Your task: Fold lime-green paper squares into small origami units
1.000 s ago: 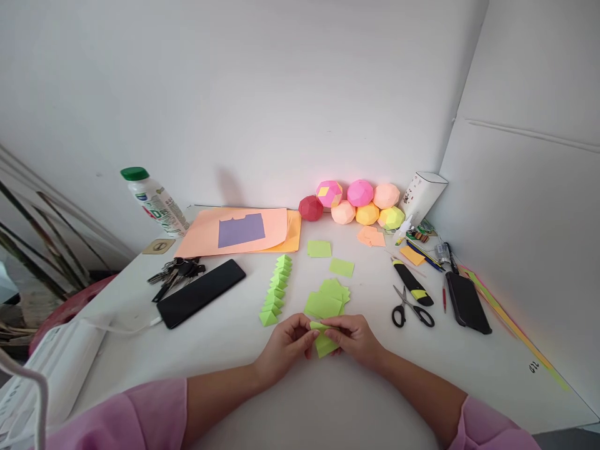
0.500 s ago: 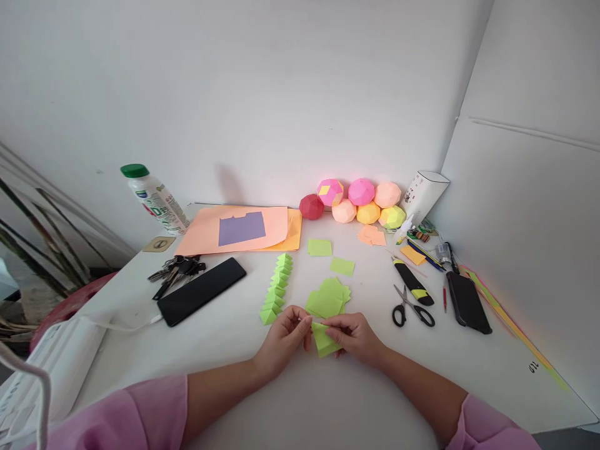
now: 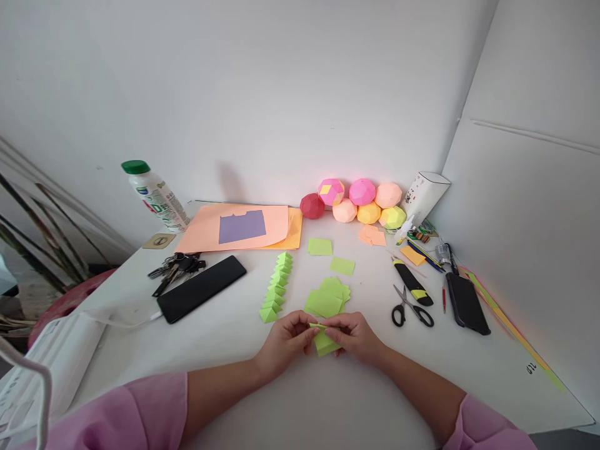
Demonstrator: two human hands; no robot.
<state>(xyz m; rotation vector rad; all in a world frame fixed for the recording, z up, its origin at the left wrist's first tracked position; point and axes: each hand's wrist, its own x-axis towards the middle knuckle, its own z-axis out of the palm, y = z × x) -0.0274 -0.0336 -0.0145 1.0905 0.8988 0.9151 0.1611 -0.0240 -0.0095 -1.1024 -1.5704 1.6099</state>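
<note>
Between my two hands is a small green paper piece (image 3: 324, 345) with crease lines across it. My left hand (image 3: 287, 342) pinches its upper left edge between thumb and fingers. From the other side, my right hand (image 3: 359, 339) grips the paper, thumb on its face and fingers behind, partly hidden. Just beyond my fingertips lies a loose pile of green paper pieces (image 3: 327, 300). A row of folded green paper units (image 3: 276, 289) stands to the left of the pile. Two flatter green stacks, a farther one (image 3: 319, 247) and a nearer one (image 3: 342, 266), lie behind it.
To the right lie scissors (image 3: 412, 306), a box cutter (image 3: 412, 282) and a black phone case (image 3: 467, 303). Several paper balls (image 3: 362, 192) sit against the wall. On the left are a black phone (image 3: 201, 289), keys (image 3: 178, 270), a bottle (image 3: 157, 200) and orange sheets (image 3: 199, 231).
My left hand has moved slightly right and now pinches the green paper's edge, closer to my right hand. The right hand keeps its hold, nearly still.
</note>
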